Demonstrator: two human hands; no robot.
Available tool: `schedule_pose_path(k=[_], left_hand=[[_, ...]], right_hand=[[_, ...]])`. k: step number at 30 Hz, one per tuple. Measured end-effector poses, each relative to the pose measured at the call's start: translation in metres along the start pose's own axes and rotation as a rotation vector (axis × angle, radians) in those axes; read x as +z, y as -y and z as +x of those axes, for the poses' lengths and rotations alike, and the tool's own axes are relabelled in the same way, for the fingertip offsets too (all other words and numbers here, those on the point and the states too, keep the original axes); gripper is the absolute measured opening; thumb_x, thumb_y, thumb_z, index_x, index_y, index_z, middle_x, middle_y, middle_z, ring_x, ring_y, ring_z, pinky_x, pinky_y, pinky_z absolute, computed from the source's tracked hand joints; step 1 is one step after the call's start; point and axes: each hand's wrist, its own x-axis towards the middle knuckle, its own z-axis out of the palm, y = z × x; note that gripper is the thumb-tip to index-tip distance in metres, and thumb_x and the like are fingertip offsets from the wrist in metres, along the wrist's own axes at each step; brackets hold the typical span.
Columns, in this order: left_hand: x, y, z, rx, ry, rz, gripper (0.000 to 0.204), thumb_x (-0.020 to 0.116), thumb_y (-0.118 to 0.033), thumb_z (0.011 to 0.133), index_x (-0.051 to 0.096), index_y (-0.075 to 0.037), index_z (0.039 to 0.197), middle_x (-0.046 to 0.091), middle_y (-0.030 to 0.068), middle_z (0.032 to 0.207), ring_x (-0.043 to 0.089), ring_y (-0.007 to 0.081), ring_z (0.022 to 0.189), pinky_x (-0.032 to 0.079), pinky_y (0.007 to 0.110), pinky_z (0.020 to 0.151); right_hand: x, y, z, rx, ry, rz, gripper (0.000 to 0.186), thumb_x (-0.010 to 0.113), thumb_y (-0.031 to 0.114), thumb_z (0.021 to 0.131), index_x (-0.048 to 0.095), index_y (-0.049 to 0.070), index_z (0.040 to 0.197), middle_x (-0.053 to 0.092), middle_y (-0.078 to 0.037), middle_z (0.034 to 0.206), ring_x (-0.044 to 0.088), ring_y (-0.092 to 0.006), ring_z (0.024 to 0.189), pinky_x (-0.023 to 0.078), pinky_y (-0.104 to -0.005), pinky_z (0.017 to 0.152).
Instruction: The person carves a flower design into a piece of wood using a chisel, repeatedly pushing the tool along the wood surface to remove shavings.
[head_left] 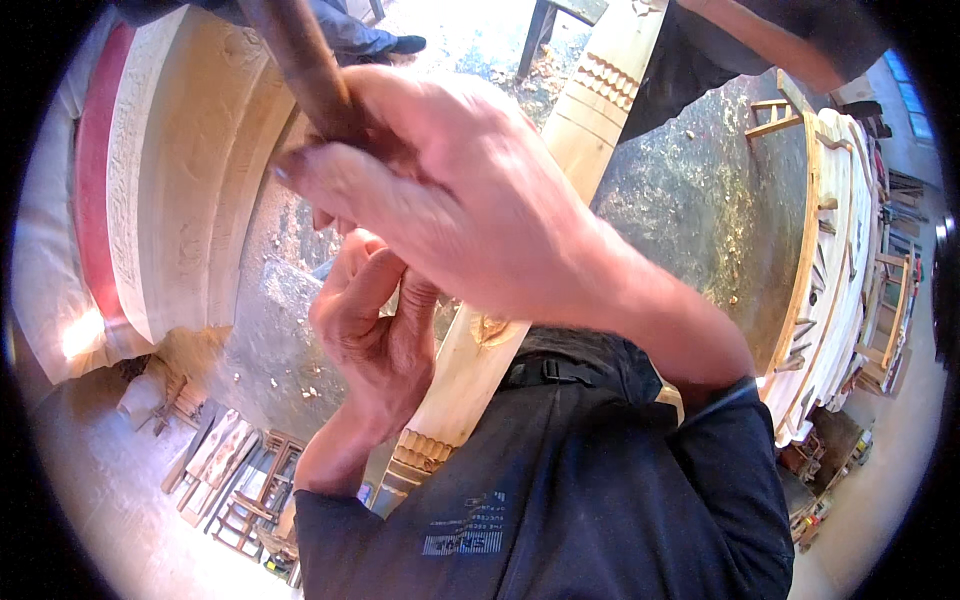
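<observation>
My right hand (470,190) is raised close to the camera, its fingers closed around a dark brown wooden handle (305,65) that runs up to the top edge. Below it my left hand (375,325) is curled beside a long pale carved wooden post (590,110), which runs from the upper right down to my lap. What the left hand holds is hidden behind the right hand. The post has scalloped carving near its lower end (425,447) and upper part.
A large carved pale wood panel (190,170) with a red strip stands at the left. Wood chips litter the dark floor (700,210). Stacked wooden frames (840,250) lie at the right, more frames (240,480) at lower left. Another person's arm (760,40) is at the top right.
</observation>
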Motion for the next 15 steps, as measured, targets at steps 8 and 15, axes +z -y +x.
schedule_pose_path(k=[8, 15], left_hand=[[-0.059, -0.031, -0.029, -0.144, 0.276, 0.238, 0.050, 0.094, -0.019, 0.088, 0.071, -0.001, 0.128, 0.078, 0.0140, 0.110, 0.075, 0.0243, 0.106, 0.058, 0.039, 0.091], [-0.059, -0.069, -0.149, -0.420, 0.146, 0.277, 0.064, 0.097, -0.022, 0.083, 0.067, -0.002, 0.137, 0.077, 0.0137, 0.113, 0.075, 0.0235, 0.108, 0.059, 0.039, 0.093]], right_hand=[[-0.003, 0.013, -0.043, -0.385, -0.026, -0.161, 0.031, 0.079, 0.023, 0.102, 0.064, 0.002, 0.118, 0.072, -0.010, 0.082, 0.074, -0.0232, 0.064, 0.058, -0.0374, 0.053], [0.047, 0.000, -0.104, -0.909, 0.313, -0.083, 0.041, 0.072, 0.036, 0.086, 0.061, 0.001, 0.105, 0.054, -0.007, 0.080, 0.064, -0.0163, 0.060, 0.052, -0.0305, 0.052]])
